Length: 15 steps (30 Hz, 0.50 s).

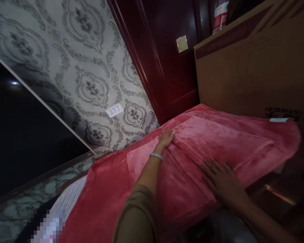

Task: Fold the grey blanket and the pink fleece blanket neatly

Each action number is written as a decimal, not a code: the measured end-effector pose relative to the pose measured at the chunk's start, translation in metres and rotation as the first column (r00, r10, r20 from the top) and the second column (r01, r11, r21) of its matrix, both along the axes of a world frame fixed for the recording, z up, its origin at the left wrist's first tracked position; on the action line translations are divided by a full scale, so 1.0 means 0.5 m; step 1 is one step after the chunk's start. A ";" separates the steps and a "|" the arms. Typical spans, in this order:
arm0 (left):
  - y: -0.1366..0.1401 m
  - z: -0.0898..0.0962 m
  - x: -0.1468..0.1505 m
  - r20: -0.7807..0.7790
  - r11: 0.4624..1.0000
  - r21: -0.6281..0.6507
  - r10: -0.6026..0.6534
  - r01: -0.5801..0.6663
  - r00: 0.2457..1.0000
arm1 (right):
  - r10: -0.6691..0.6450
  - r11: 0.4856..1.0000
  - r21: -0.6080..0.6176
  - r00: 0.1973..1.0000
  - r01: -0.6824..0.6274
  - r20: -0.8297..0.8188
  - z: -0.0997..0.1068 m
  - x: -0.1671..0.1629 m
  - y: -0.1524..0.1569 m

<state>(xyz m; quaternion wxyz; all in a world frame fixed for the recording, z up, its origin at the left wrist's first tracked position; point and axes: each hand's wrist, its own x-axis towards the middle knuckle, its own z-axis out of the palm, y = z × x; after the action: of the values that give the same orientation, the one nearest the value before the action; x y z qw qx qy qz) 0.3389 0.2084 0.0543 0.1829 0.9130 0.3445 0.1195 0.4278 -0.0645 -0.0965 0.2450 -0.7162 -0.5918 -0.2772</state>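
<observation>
A pink-red plush blanket [192,175] is spread out before me, with lighter folded panels on top. My left hand [166,137], with a bracelet at its wrist, is closed on a folded edge near the far side. Part of its fingers is hidden. Lower and to the right, my right hand [221,179] lies on the plush with fingers stretched and apart. A crease in the fabric runs between the two hands. At the blanket's right end shows a small white label [280,119].
A large cardboard box [253,67] stands at the right behind the blanket, a bottle with a red label [220,17] by its top edge. Dark red wood panelling [167,60] and a patterned wall [91,64] rise behind. Striped fabric [71,194] shows at lower left.
</observation>
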 end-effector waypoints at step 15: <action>-0.146 -0.052 -0.180 -0.386 0.988 0.149 0.028 0.032 0.922 | 0.356 0.911 -0.134 0.908 -0.390 -0.222 0.033 -0.143 -0.028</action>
<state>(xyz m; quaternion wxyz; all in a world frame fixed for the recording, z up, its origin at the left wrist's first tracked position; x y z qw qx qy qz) 0.2489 0.1354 0.0285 0.0413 0.9302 0.3627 -0.0372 0.3565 -0.0784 -0.0798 0.2859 -0.6315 -0.7136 -0.1011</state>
